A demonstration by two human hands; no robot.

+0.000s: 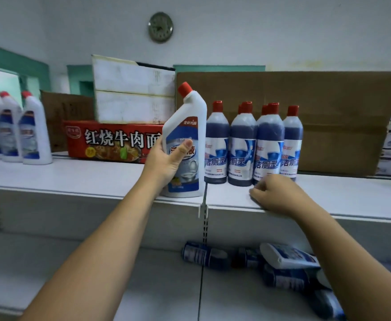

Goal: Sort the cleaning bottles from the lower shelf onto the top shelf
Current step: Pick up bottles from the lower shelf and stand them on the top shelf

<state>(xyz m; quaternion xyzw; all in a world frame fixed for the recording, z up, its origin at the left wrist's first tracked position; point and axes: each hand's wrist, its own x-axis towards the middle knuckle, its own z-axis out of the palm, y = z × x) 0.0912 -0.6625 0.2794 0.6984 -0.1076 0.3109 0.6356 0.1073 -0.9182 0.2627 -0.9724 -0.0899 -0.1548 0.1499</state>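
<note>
Left forearm (85,251) leads up to the left hand (166,162), thumb and fingers wrapped round a white angled-neck toilet-cleaner bottle (185,126), base at the top shelf (74,179) front edge; right hand (275,196), fingers loosely curled round nothing, rests on that shelf before upright blue bottles (243,144); other bottles (287,260) lie on the lower shelf (155,274)

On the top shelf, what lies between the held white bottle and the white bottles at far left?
Head view: a red carton and a brown box at the back, white boxes on the carton; the shelf in front is bare.
</note>
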